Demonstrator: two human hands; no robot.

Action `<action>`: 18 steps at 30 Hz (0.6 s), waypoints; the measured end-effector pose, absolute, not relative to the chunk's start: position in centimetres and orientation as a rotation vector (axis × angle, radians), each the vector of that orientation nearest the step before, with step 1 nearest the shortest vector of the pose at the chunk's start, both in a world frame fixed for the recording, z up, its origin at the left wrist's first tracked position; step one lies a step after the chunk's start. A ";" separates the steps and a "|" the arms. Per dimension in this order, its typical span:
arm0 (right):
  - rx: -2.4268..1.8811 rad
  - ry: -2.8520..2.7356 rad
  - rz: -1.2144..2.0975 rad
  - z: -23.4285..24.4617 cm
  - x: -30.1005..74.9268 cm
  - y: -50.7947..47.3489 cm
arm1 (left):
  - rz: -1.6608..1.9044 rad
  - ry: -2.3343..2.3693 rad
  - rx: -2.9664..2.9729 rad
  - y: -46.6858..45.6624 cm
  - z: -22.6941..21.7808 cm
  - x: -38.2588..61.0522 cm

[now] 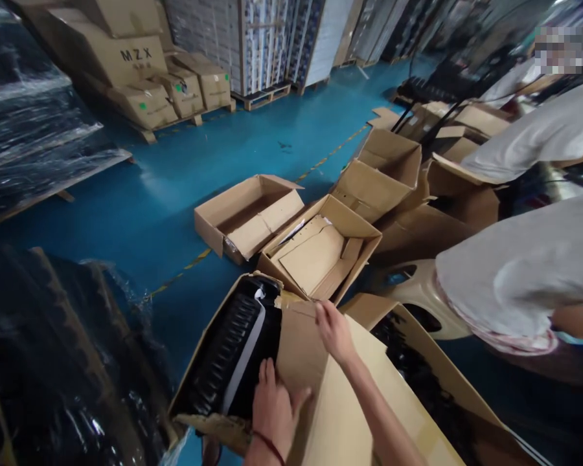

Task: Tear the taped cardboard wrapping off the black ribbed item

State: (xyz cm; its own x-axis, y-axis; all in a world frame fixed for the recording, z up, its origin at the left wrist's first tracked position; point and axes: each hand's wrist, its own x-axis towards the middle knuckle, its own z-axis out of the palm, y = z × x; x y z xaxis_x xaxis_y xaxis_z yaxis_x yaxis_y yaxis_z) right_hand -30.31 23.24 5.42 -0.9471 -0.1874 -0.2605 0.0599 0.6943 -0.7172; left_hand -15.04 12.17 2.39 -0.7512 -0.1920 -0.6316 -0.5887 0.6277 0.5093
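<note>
An open cardboard box lies in front of me with a black ribbed plastic part inside it on the left. My left hand rests flat on the box flap beside the black part, fingers stretched out. My right hand pinches the far edge of the cardboard flap, fingers closed on it.
Several empty open cartons lie on the blue floor. A person in a white shirt bends at the right. Shrink-wrapped black stacks stand left; pallets of cartons stand at the back.
</note>
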 end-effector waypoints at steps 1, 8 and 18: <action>-0.201 2.551 -1.049 4.2 -32.8 22.0 | 0.994 2.328 -0.690 11.9 2.1 -16.7; -0.352 2.349 -0.610 -4.8 -36.6 21.5 | 0.995 2.073 -0.976 10.3 -2.9 -27.4; -0.470 2.355 -0.515 -7.2 -38.5 23.5 | 0.863 2.091 -0.995 11.7 -3.2 -27.5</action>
